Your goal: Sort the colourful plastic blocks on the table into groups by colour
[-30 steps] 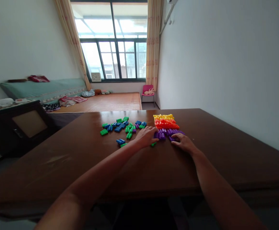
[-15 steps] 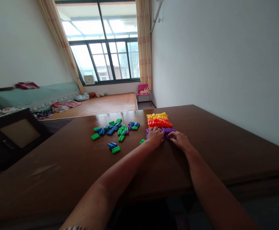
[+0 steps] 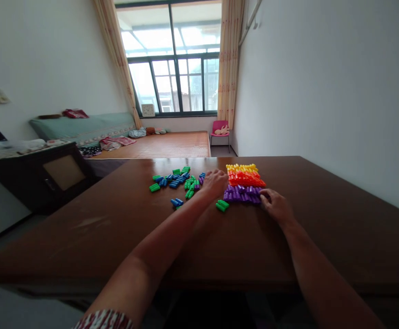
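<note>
Yellow [image 3: 241, 168], orange-red [image 3: 246, 178] and purple plastic blocks [image 3: 242, 194], shaped like short joined tubes, lie in stacked rows by colour. My right hand [image 3: 276, 205] has its thumb and bent fingers at the right end of the purple rows, touching them. My left hand [image 3: 215, 182] is left of the rows, palm down with bent fingers, over the right edge of a loose heap; its fingertips and anything under them are hidden. The heap holds green blocks [image 3: 154, 187], blue blocks [image 3: 178, 182] and a few purple ones. One green block [image 3: 222, 205] lies just in front of the purple rows.
Everything lies on a brown table [image 3: 199, 246]. A blue block [image 3: 176, 202] sits apart, nearer me, partly beside my left forearm. Beyond are a bed [image 3: 175, 144], a pink chair [image 3: 220, 129] and a dark cabinet [image 3: 58, 176]. A white wall [image 3: 339, 91] stands on the right.
My left hand has left the purple rows and moved left to the loose heap, uncovering the purple blocks. My right hand stays by their right end. The whole view has shifted right.
</note>
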Demonstrator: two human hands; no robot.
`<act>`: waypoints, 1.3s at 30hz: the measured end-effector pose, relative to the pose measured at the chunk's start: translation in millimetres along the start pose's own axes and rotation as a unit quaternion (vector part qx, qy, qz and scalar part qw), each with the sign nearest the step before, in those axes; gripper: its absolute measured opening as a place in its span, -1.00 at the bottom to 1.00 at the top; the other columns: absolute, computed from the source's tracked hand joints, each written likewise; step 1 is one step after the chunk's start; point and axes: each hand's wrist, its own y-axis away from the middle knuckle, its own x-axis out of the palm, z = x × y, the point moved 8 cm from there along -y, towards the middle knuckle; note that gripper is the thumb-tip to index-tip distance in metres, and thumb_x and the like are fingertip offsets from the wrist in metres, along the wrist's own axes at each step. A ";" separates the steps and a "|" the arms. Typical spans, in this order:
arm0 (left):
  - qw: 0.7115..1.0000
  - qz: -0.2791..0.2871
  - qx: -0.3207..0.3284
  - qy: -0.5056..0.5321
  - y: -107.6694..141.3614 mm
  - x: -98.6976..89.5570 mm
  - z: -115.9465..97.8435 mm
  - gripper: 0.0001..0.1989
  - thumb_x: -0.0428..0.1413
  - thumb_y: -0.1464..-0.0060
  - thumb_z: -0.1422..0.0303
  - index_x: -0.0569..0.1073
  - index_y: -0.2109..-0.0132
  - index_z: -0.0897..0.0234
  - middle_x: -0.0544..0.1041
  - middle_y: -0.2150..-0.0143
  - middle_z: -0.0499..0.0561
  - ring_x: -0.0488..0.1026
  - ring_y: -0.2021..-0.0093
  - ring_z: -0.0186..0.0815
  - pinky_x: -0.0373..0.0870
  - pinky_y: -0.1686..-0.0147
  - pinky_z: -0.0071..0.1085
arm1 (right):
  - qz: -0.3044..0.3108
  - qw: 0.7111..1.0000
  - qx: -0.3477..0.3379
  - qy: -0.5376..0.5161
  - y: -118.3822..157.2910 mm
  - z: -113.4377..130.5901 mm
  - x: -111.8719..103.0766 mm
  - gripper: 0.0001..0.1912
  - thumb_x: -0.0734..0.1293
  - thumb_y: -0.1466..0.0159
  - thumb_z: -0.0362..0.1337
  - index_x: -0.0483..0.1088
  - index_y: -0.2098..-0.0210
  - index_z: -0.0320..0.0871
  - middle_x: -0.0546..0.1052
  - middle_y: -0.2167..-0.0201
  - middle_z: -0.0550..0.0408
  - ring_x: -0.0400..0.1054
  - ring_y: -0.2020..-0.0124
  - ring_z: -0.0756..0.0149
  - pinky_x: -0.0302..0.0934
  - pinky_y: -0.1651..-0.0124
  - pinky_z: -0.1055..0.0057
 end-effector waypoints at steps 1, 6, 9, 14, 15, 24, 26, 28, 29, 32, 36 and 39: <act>0.999 -0.001 -0.051 0.008 0.4 -4.2 29.9 -0.76 0.03 -0.19 0.26 0.54 0.11 0.20 0.53 0.05 0.11 0.36 -0.03 -0.10 0.24 -0.03 -0.18 | -0.009 1.000 -0.005 0.006 -0.4 1.5 -0.9 -0.72 0.20 -0.26 -0.22 0.44 0.11 -0.11 0.56 0.14 -0.01 0.46 0.28 0.24 0.27 0.17 0.33; 0.980 0.097 -0.156 0.069 18.0 18.5 128.4 -0.72 0.14 -0.07 0.29 0.55 0.06 0.21 0.55 0.06 0.13 0.42 0.00 -0.08 0.31 0.00 -0.25 | -0.020 0.999 -0.031 0.019 -2.7 8.0 3.0 -0.71 0.17 -0.26 -0.24 0.44 0.11 -0.11 0.55 0.10 -0.01 0.45 0.17 0.21 0.27 0.09 0.31; 0.980 0.164 -0.100 0.061 29.2 39.2 132.1 -0.60 0.24 0.06 0.28 0.52 0.01 0.15 0.51 -0.03 0.11 0.36 -0.09 -0.03 0.30 -0.04 -0.22 | -0.014 0.999 -0.038 0.018 -3.2 8.0 5.9 -0.71 0.16 -0.26 -0.25 0.45 0.12 -0.11 0.54 0.09 -0.02 0.44 0.13 0.19 0.27 0.04 0.29; 0.980 0.182 -0.077 -0.014 37.2 42.1 127.2 -0.59 0.17 0.02 0.32 0.49 -0.04 0.12 0.47 -0.05 0.13 0.39 -0.07 -0.07 0.34 0.00 -0.25 | -0.011 0.999 -0.037 0.028 -1.4 6.4 4.3 -0.70 0.16 -0.24 -0.26 0.47 0.15 -0.12 0.54 0.09 -0.02 0.45 0.14 0.16 0.28 0.05 0.25; 0.981 0.180 -0.072 -0.024 37.6 40.2 125.8 -0.62 0.17 0.03 0.34 0.52 0.00 0.12 0.49 -0.01 0.12 0.41 -0.04 -0.09 0.34 0.00 -0.27 | -0.013 0.999 -0.036 0.028 -1.0 6.8 3.4 -0.70 0.16 -0.24 -0.26 0.47 0.16 -0.11 0.55 0.10 -0.02 0.45 0.14 0.15 0.28 0.05 0.25; 0.983 0.012 -0.156 0.092 58.9 -7.9 158.3 -0.72 0.06 -0.01 0.53 0.55 0.14 0.23 0.58 0.13 0.08 0.51 0.12 -0.17 0.38 0.06 -0.30 | -0.032 0.998 -0.051 0.006 2.8 11.7 -1.2 -0.70 0.16 -0.22 -0.26 0.47 0.17 -0.10 0.55 0.13 -0.02 0.45 0.16 0.15 0.28 0.05 0.24; 0.969 -0.017 -0.173 0.178 70.9 -14.5 170.8 -0.75 0.08 -0.01 0.51 0.55 0.15 0.25 0.60 0.16 0.06 0.52 0.16 -0.21 0.41 0.09 -0.31 | -0.038 0.998 -0.054 -0.004 5.4 16.5 -3.6 -0.69 0.16 -0.22 -0.27 0.46 0.14 -0.10 0.55 0.12 -0.02 0.45 0.16 0.15 0.28 0.05 0.23; 0.940 -0.032 -0.167 0.295 82.5 -15.2 175.4 -0.78 0.12 0.01 0.46 0.55 0.17 0.29 0.60 0.20 0.05 0.52 0.22 -0.23 0.44 0.15 -0.32 | -0.051 0.997 -0.059 -0.023 8.7 31.7 -6.8 -0.69 0.16 -0.22 -0.28 0.45 0.12 -0.09 0.55 0.11 -0.01 0.45 0.18 0.17 0.28 0.06 0.25; 0.922 -0.038 -0.155 0.354 87.6 -14.8 174.2 -0.77 0.15 0.02 0.42 0.54 0.16 0.31 0.60 0.22 0.05 0.52 0.24 -0.24 0.45 0.17 -0.31 | -0.057 0.995 -0.068 -0.037 10.5 44.9 -7.6 -0.69 0.16 -0.23 -0.28 0.45 0.11 -0.09 0.55 0.11 -0.01 0.44 0.18 0.18 0.28 0.06 0.27; 0.873 -0.057 -0.116 0.470 100.8 -14.4 161.6 -0.70 0.23 0.06 0.32 0.53 0.14 0.35 0.60 0.23 0.07 0.52 0.22 -0.25 0.45 0.16 -0.30 | -0.030 0.987 -0.136 -0.083 14.4 108.7 3.5 -0.70 0.15 -0.30 -0.26 0.44 0.09 -0.08 0.53 0.07 -0.01 0.43 0.12 0.19 0.27 0.02 0.30; 0.846 -0.035 -0.092 0.525 112.1 -10.7 138.4 -0.63 0.32 0.12 0.23 0.54 0.18 0.38 0.59 0.30 0.08 0.52 0.27 -0.26 0.45 0.20 -0.32 | 0.083 0.970 -0.192 -0.123 9.1 197.6 46.4 -0.60 0.23 -0.29 -0.13 0.35 -0.09 -0.08 0.48 -0.05 -0.05 0.43 0.11 0.19 0.26 -0.03 0.26; 0.835 -0.009 -0.064 0.547 115.5 -8.6 130.3 -0.62 0.32 0.12 0.18 0.55 0.21 0.38 0.59 0.34 0.06 0.52 0.33 -0.28 0.45 0.27 -0.36 | 0.161 0.959 -0.176 -0.155 -3.1 229.3 79.3 -0.59 0.24 -0.29 -0.10 0.36 -0.09 -0.09 0.54 0.04 -0.01 0.46 0.17 0.22 0.30 0.06 0.32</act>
